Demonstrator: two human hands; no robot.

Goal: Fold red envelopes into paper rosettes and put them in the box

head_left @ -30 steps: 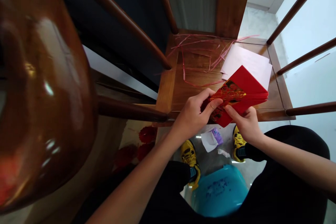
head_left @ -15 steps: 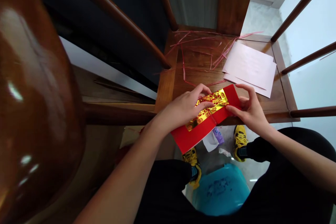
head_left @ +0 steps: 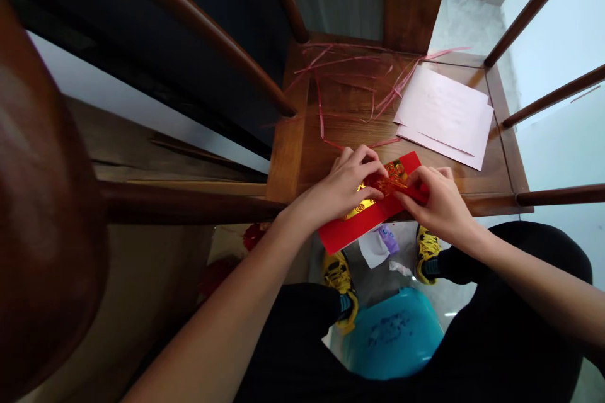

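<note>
A red envelope [head_left: 336, 234] with shiny gold printing lies slantwise across the front edge of the wooden chair seat [head_left: 347, 104]. My left hand [head_left: 347, 179] grips its middle, thumb and curled fingers over the gold pattern. At its right part my right hand [head_left: 439, 201] pinches a raised or folded red piece between thumb and fingers. My hands cover much of the print, so I cannot tell whether that piece is a flap or a second envelope.
Pink plastic strings [head_left: 321, 113] lie loose over the seat, beside white paper sheets [head_left: 451, 107]. Wooden spindles [head_left: 551, 97] rise around the seat. Below are a blue plastic stool [head_left: 397, 343], a purple-and-white packet [head_left: 387, 239], crumpled tissue [head_left: 401, 269] and yellow shoes [head_left: 338, 274].
My right hand has moved left over the envelope and now pinches a raised red piece, covering part of the gold print. My left hand keeps its hold. The view has shifted slightly.
</note>
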